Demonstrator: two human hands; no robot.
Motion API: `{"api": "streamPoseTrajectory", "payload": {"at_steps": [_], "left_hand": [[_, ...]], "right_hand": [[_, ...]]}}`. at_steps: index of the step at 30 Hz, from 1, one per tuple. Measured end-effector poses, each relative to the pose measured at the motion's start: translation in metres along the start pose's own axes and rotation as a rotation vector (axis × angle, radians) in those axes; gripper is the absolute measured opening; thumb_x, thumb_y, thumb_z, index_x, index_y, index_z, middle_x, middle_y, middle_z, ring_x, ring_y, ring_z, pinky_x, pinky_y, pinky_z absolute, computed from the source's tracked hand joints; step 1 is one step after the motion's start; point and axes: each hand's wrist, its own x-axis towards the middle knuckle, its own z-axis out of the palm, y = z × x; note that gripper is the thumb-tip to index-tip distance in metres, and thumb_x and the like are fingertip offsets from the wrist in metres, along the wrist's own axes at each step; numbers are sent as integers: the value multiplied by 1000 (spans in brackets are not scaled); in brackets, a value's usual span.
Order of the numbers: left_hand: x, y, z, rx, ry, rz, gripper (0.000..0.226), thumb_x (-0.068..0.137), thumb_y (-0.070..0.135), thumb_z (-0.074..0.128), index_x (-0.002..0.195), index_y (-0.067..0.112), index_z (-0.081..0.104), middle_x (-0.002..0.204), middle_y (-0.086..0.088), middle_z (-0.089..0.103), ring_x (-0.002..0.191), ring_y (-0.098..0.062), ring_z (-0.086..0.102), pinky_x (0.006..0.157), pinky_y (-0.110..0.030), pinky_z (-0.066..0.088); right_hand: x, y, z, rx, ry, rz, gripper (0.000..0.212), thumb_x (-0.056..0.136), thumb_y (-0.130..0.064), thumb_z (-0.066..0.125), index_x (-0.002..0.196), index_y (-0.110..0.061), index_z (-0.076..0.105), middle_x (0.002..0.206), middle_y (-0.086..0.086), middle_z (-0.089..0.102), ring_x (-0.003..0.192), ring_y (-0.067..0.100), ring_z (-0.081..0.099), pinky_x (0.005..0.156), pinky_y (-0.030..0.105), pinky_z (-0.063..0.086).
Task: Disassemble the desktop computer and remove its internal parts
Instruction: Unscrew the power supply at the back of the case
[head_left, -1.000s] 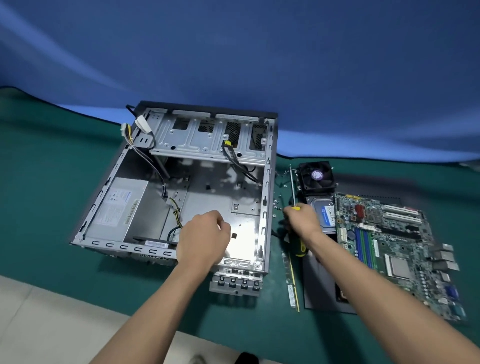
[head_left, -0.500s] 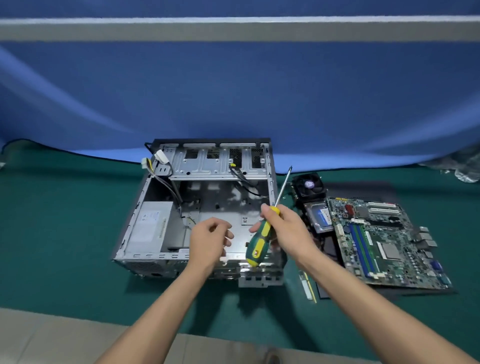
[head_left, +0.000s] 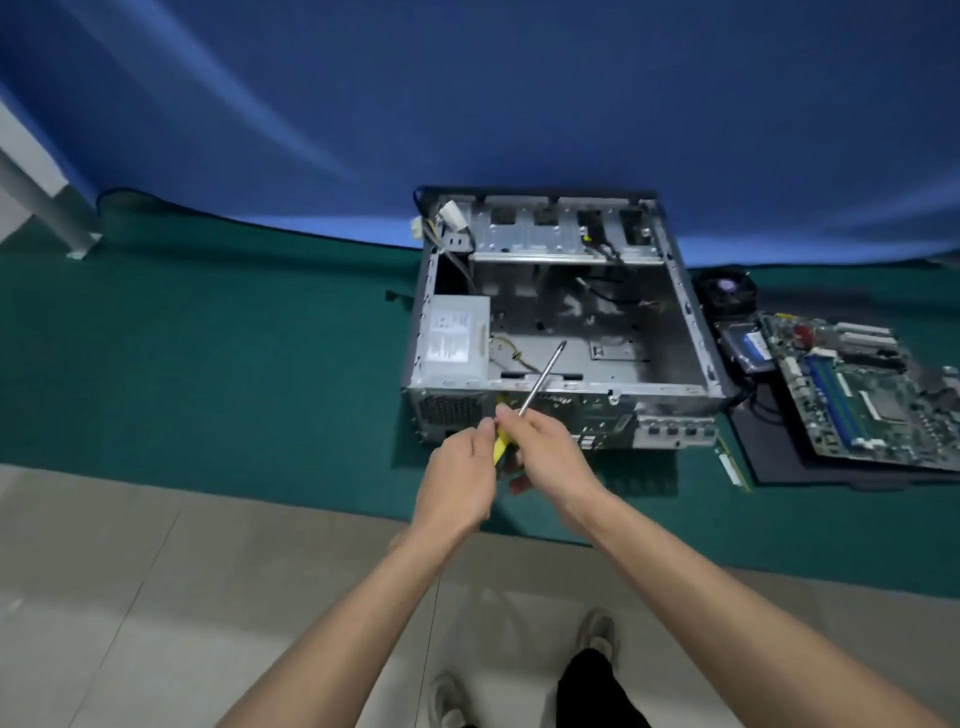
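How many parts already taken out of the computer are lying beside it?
4: fan cooler, hard drive and motherboard right of the case, plus a memory stick near its front corner. Others may be hidden.

Screwdriver (head_left: 540, 382) handle mostly hidden (both hands cover it); motherboard (head_left: 852, 384) cropped right.

Head view, steeply downward, apparently standing

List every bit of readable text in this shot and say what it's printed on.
No text is legible.
Power supply label: print too small and blurred.
Hard drive blue label: unreadable.
Motherboard markings: too small.
Fan hub sticker: blurred.
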Motion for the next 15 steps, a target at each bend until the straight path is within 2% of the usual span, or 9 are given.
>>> {"api": "streamPoseTrajectory", "payload": {"at_steps": [3, 8, 11, 15], "left_hand": [[-13, -39, -10, -69, 8, -76, 48, 96, 50, 32, 65, 17, 47, 50, -2, 54, 41, -19, 49, 46, -32, 40], [-28, -92, -18, -104, 45, -158, 40, 97, 42, 36, 71, 14, 47, 54, -5, 54, 41, -18, 48, 44, -31, 36], [-33, -113, -21, -73, 44, -207, 39, 100, 35, 30, 75, 11, 48, 55, -7, 53, 45, -23, 50, 46, -31, 38], [-31, -130, -24, -84, 38, -285, 41, 101, 30, 25, 80, 6, 51, 46, -6, 48, 32, -19, 44, 35, -24, 33]], "right_hand": [[-4, 14, 27, -35, -50, 46, 28, 99, -30, 46, 79, -14, 58, 58, -7, 57, 48, 7, 55, 43, 21, 42], [1, 48, 66, -99, -133, 107, 23, 99, -29, 46, 90, -10, 56, 70, -1, 58, 51, 11, 55, 37, 17, 38], [7, 65, 83, -154, -182, 157, 24, 98, -33, 47, 84, -15, 54, 71, -3, 59, 52, 9, 56, 38, 17, 38], [21, 81, 99, -155, -113, 204, 28, 99, -33, 44, 79, -14, 50, 68, 1, 58, 47, 12, 54, 38, 20, 36]]}}
